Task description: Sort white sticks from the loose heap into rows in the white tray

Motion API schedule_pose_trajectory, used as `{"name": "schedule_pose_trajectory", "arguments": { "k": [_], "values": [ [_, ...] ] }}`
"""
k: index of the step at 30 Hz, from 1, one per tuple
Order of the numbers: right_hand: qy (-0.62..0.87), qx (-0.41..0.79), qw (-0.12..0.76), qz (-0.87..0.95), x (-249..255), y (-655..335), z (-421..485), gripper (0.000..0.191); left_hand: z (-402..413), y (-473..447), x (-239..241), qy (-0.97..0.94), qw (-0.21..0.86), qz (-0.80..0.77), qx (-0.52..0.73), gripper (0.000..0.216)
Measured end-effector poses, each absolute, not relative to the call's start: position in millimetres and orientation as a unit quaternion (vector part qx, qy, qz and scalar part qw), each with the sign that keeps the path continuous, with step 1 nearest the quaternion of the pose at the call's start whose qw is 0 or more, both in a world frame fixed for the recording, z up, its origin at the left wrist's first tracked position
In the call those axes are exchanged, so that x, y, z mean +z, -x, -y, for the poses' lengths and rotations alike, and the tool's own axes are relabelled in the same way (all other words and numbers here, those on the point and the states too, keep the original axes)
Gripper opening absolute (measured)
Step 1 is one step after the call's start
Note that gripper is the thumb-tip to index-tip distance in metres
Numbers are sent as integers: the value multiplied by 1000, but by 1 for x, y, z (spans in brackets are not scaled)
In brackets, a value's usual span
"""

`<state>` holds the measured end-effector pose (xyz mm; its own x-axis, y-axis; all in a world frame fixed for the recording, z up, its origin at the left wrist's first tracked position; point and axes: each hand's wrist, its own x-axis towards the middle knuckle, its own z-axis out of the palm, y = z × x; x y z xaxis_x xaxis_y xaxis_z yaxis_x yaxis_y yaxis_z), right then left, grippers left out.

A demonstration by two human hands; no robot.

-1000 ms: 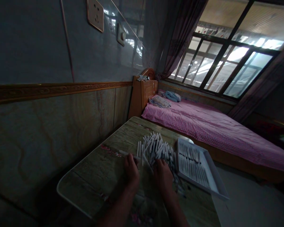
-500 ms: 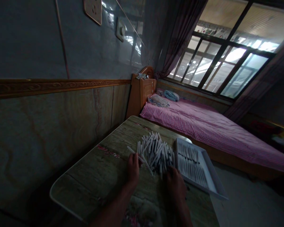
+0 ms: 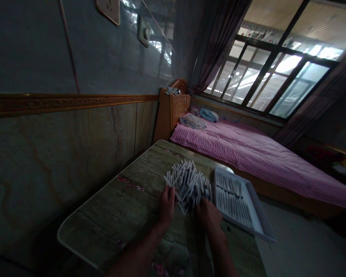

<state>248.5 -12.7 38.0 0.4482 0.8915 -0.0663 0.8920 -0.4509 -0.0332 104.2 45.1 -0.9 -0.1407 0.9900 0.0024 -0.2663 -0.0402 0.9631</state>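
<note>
The left hand's [image 3: 166,207] fingers pinch a white pen [image 3: 168,182] at the pen pile's [image 3: 187,179] seven o'clock; the right hand [image 3: 210,215] is at five, its fingers' state indiscernible. A shallow tray [image 3: 254,202] sits at three.

Just beyond the fingers [image 3: 166,192], the heaped sticks [image 3: 187,179] are white with dark sections. To the fingers' right, the tray [image 3: 249,199] is pale grey, its rowed sticks whitish with dark ends. Beneath them, the tabletop [image 3: 103,219] shows dull green-brown wood grain and pink floral prints. Farther beyond, the bedsheet [image 3: 233,140] is pink, checked on its nearer side.
</note>
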Motion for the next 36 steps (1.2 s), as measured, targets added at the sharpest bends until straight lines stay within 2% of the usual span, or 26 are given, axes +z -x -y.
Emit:
{"name": "schedule_pose_trajectory", "arguments": {
  "k": [8, 13, 18, 22, 29, 36],
  "values": [
    [-843, -54, -26, -534, 39, -246, 18, 29, -44, -108, -4, -394, 541, -439, 600, 41],
    [-844, -65, -68, -529, 42, -249, 34, 35, -41, -111, -3, -394, 554, -433, 591, 39],
    [-863, -28, -60, -500, 38, -253, 55, 25, -36, -111, 4, -405, 558, -426, 585, 41],
    [-869, -28, -43, -491, 32, -253, 65, 25, -30, -114, 4, -419, 561, -425, 574, 42],
    [-872, -24, -42, -488, 29, -246, 64, 25, -26, -120, -2, -401, 635, -404, 522, 44],
    [-873, -6, -77, -481, 16, -252, 68, 29, -27, -122, -3, -408, 646, -375, 526, 40]
  ]
}}
